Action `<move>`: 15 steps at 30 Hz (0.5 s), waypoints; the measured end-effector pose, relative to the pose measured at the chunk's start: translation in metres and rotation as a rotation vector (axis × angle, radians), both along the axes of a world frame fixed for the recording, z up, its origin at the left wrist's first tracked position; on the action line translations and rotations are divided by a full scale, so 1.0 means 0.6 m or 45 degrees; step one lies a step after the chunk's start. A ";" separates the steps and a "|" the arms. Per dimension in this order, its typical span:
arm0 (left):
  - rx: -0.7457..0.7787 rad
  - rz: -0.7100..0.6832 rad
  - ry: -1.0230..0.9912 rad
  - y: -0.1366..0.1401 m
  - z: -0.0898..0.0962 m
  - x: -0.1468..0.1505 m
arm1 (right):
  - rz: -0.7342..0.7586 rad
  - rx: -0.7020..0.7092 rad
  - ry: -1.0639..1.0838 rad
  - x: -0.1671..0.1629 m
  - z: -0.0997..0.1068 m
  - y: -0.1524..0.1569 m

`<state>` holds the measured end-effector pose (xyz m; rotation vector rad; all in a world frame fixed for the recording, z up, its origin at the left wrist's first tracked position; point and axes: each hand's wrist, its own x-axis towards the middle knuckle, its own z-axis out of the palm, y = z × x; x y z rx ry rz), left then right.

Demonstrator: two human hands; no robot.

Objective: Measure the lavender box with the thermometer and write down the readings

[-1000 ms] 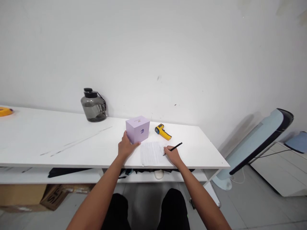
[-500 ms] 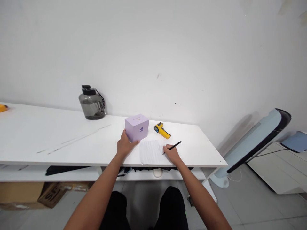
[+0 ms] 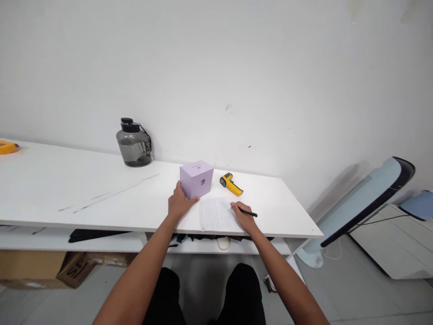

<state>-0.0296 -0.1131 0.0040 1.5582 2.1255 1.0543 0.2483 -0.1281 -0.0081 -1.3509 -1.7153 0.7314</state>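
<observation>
A pale purple box [image 3: 196, 180] with a small dark emblem stands on the white table. My left hand [image 3: 178, 203] grips its lower left corner, fingers along the left side and thumb across the bottom of the front face. In front of the box lies a sheet of paper [image 3: 216, 215] with faint lines on it. My right hand [image 3: 242, 216] rests at the sheet's right edge, closed around a black pen [image 3: 248, 211]. The pen's back end points right, and its tip is hidden by the fingers. Just behind the paper lies a yellow infrared thermometer [image 3: 232, 184].
A grey water jug [image 3: 134, 146] stands by the wall on the table [image 3: 111, 189]. Part of a yellow object [image 3: 8, 147] shows at far left. Below are a shelf with several items and a cardboard box [image 3: 37, 268]. A pale blue tower-shaped appliance [image 3: 358, 198] leans at right.
The pen has tipped over from a raised slant to a flatter angle, its back end now lower. The view has shifted slightly left. My left hand keeps its grip on the box.
</observation>
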 end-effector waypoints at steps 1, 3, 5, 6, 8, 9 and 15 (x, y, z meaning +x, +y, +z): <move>0.003 0.002 0.002 0.000 0.000 0.000 | -0.002 0.036 -0.020 0.000 -0.002 0.002; 0.010 0.008 0.004 -0.001 0.000 0.001 | -0.014 0.090 -0.031 -0.001 -0.009 0.009; 0.009 0.011 -0.001 -0.002 0.000 0.001 | -0.054 0.072 -0.045 -0.001 -0.017 0.016; 0.007 0.010 -0.005 -0.002 0.001 0.001 | -0.073 0.051 -0.056 -0.002 -0.021 0.019; 0.002 0.007 -0.009 -0.003 0.001 0.001 | -0.081 0.038 -0.084 -0.003 -0.028 0.022; 0.001 0.005 -0.009 -0.003 0.001 0.001 | -0.073 0.054 -0.106 -0.003 -0.029 0.022; 0.015 0.001 0.004 -0.001 -0.003 0.001 | -0.063 0.054 -0.620 -0.010 0.002 0.039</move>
